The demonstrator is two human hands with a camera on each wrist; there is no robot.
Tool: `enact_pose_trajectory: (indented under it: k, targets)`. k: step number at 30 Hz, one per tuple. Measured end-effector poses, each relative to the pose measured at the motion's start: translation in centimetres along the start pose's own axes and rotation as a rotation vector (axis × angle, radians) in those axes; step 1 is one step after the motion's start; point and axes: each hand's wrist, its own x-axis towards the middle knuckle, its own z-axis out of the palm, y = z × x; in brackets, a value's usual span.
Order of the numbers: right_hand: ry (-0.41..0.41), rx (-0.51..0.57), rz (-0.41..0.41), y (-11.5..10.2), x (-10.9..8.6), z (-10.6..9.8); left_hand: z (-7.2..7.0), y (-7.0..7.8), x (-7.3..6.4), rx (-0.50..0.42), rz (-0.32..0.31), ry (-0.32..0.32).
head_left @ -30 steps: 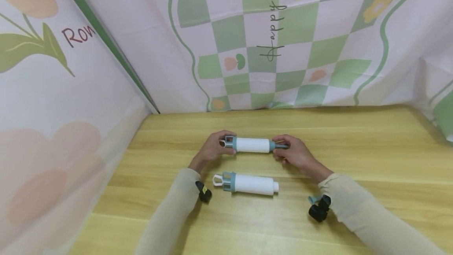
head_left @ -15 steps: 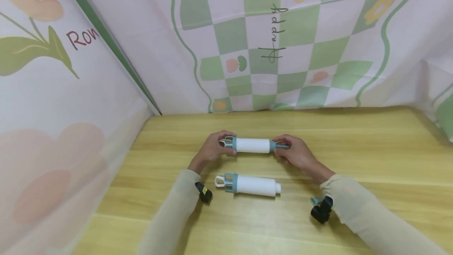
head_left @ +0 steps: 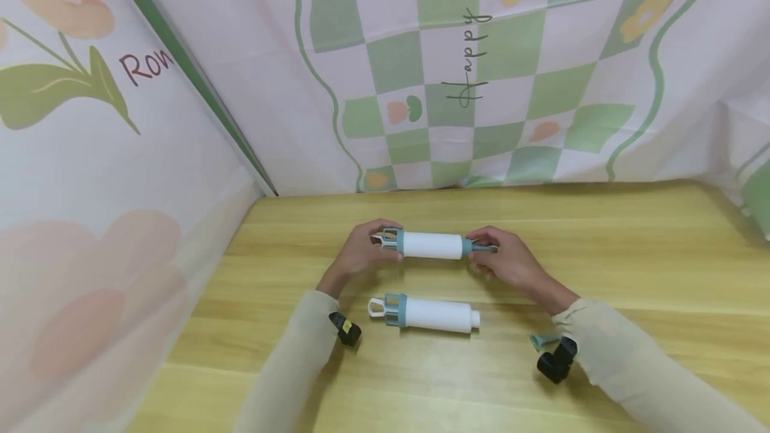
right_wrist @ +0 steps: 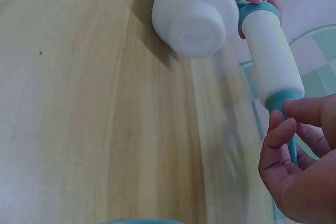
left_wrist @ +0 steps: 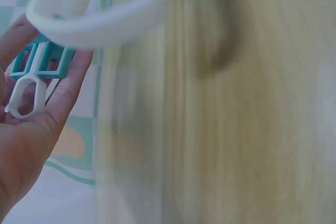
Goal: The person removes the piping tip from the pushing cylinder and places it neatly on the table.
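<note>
A white syringe-like tube (head_left: 432,246) with a teal cage-like collar and a white pull ring lies level between both hands. My left hand (head_left: 363,246) grips its collar end, thumb and fingers on either side; the left wrist view shows the teal cage (left_wrist: 50,61) and white ring (left_wrist: 29,95) within that hand. At the other end, my right hand (head_left: 508,257) pinches the teal pointed nozzle (right_wrist: 283,98), thumb and curled fingers around it. The nozzle sits against the tube's end. Nearer me, a second similar tube (head_left: 438,315) lies on the table, its white neck bare.
A loose teal nozzle-like piece (head_left: 541,341) lies by the right wrist, partly hidden by the black wrist camera (head_left: 556,361). The wooden table (head_left: 421,386) ends at a patterned cloth (head_left: 469,146) behind, with another cloth (head_left: 120,232) at the left.
The view has shifted slightly. My right wrist has swung a little to the right, uncovering more of the loose teal piece. Both hands keep hold of the same tube and nozzle.
</note>
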Motion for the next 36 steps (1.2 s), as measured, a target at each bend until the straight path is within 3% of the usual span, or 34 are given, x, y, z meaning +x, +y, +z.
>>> enact_pose_trajectory:
  k: [9, 16, 26, 36]
  targets:
    - [0.015, -0.036, -0.023, -1.1, -1.3, -1.1, 0.7, 1.1, -0.3, -0.014, 0.052, 0.017]
    - [0.004, -0.044, -0.033, -1.7, -2.8, -2.3, 1.3, 2.5, -1.0, -0.055, 0.088, 0.002]
    - [0.016, -0.019, -0.066, -2.5, -4.5, -3.1, 1.9, 3.8, -1.8, -0.047, 0.131, -0.011]
    - [0.037, -0.058, -0.111, -3.5, -6.6, -4.0, 2.7, 5.4, -3.0, -0.058, 0.168, 0.001]
